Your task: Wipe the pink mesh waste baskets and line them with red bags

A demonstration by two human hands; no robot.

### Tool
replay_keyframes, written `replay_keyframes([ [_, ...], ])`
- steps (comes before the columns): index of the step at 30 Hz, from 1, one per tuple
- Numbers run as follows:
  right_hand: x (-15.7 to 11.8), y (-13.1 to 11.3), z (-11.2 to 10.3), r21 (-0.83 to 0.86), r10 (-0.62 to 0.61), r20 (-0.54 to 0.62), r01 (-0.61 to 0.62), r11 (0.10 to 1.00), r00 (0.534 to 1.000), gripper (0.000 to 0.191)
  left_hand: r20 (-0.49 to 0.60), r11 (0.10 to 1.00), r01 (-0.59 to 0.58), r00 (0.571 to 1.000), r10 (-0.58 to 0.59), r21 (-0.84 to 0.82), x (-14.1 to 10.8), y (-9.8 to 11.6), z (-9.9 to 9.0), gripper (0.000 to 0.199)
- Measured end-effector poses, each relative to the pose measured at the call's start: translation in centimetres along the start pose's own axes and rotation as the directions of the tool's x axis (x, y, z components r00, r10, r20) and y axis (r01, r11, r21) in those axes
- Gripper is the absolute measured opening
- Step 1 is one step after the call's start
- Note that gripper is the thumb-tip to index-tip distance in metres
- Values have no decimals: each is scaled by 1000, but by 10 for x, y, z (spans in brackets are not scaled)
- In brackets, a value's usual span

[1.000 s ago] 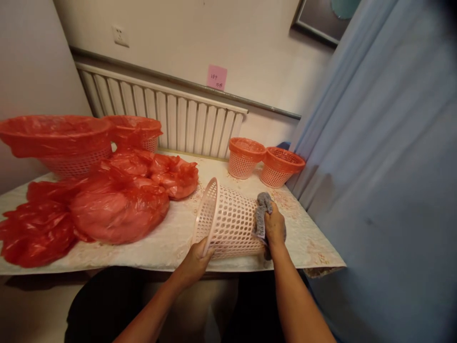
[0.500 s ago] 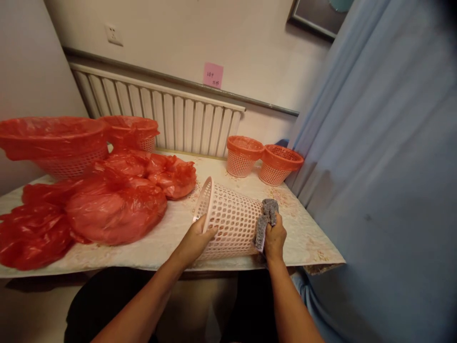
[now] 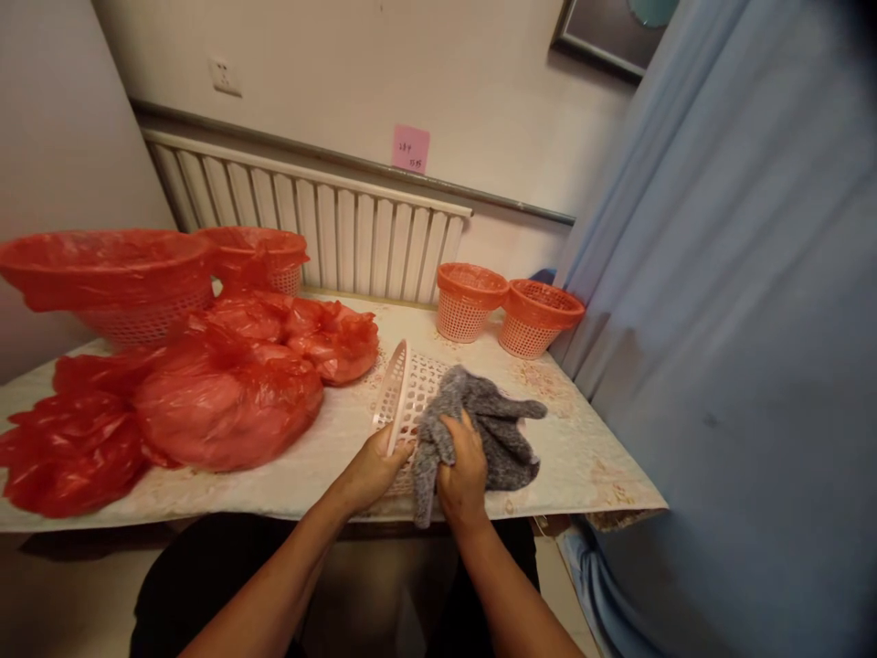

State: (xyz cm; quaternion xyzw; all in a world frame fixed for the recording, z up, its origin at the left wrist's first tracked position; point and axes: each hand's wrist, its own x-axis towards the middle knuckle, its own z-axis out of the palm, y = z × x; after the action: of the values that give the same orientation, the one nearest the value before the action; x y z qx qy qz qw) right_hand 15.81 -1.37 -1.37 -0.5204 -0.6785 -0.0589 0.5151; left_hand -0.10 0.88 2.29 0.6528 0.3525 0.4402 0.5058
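Pale-pink mesh basket, sideways at near edge of table; rim pinched in left hand. Grey cloth, clutched in right hand, against basket. Pink note above radiator: handwritten, too small to read.

On my screen I count one left hand, one right hand, one grey cloth, one bare pink basket and four red-lined baskets. The red bags overlap, so I can't number them from here. I also get one worktop, one white radiator, one wall socket, one pink note, one picture frame and one blue curtain
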Motion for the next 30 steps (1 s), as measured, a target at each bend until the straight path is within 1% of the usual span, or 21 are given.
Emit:
replay_keyframes([
  [2,6,-23,9,67,-77,44,73,995,996,49,18,1000,-17,1000,17,-10,-2,0,1,37],
  [4,16,-39,14,97,-95,57,90,991,994,53,37,999,-28,999,28,-16,-5,-1,0,35],
  [6,31,-46,17,99,-88,69,81,992,994,56,44,999,-24,999,25,-24,-7,-3,-1,32],
  [9,57,-42,17,84,-80,128,70,994,989,61,43,999,-25,999,27,-37,-8,-6,-2,34],
  [13,85,-23,12,52,-22,212,11,999,977,62,8,998,-63,998,63,18,-6,-11,-2,37],
  [16,92,-3,3,69,35,223,-51,996,974,61,-5,997,-10,1000,11,71,-8,-13,-2,38],
  [20,84,34,-14,47,168,175,-178,983,970,59,27,996,50,998,-52,74,-14,-16,-1,42],
  [23,74,63,-28,1,272,118,-274,962,955,56,39,996,57,997,-60,74,-17,-20,0,44],
  [25,68,80,-36,-33,312,84,-310,950,947,53,47,996,57,997,-61,72,-17,-23,0,46],
  [27,62,92,-42,-65,337,49,-334,940,940,52,53,995,61,996,-65,77,-17,-27,-1,46],
  [30,54,101,-46,-94,393,9,-390,916,920,53,66,994,61,996,-67,89,-18,-31,-3,45],
])
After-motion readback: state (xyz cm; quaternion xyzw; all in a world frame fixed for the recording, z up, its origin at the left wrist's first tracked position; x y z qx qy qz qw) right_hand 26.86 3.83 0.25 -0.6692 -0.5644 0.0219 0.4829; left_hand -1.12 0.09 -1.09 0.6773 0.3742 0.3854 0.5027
